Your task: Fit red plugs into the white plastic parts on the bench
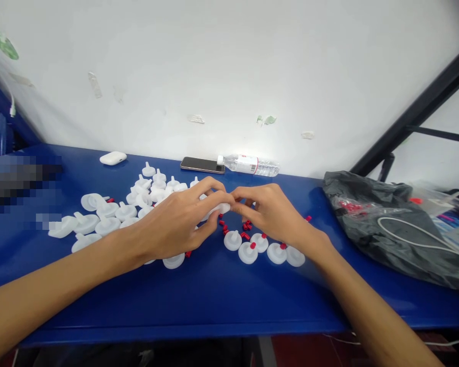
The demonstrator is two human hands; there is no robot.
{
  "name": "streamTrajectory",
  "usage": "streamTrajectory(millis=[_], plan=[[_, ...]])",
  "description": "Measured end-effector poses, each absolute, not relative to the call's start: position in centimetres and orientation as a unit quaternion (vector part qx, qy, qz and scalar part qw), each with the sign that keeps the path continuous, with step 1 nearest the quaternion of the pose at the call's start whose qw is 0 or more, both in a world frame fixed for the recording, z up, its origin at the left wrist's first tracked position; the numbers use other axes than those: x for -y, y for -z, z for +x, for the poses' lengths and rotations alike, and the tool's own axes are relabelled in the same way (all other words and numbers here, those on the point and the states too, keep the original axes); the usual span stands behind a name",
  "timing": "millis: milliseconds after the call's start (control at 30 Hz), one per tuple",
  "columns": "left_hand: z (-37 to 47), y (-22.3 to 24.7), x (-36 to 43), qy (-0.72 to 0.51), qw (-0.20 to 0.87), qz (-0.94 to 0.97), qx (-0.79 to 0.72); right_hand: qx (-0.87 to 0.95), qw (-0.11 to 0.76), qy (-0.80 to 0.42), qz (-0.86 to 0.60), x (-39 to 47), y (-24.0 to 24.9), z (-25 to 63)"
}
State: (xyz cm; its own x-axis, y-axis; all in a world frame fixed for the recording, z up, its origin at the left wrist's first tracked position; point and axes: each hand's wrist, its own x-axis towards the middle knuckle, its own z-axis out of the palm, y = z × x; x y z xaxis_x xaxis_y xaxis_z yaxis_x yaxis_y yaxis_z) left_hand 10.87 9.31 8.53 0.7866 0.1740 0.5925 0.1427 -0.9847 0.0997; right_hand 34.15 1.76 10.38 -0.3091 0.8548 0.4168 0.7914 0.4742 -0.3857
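Observation:
Between the fingers of my left hand is a white plastic disc piece. My right hand meets it at the disc's right side, fingertips pinched together; whatever they grip is hidden. White funnel-like pieces lie in a pile left of and behind my left hand. Below my right hand are several white discs, most with red caps on their stems. Small loose red caps lie on the blue table between my hands.
A phone and a clear bottle lie along the wall on the blue table. A white earphone case is at the back left. A dark plastic bag with a white cable covers the right side.

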Motion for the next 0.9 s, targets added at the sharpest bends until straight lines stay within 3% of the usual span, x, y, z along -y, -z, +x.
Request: streamTrajectory(millis=[900], plan=[[10.75, -8.65, -8.96, -0.305, 0.000, 0.949, -0.081, 0.803, 0.288, -0.058, -0.519, -1.38, -10.81, 33.82]])
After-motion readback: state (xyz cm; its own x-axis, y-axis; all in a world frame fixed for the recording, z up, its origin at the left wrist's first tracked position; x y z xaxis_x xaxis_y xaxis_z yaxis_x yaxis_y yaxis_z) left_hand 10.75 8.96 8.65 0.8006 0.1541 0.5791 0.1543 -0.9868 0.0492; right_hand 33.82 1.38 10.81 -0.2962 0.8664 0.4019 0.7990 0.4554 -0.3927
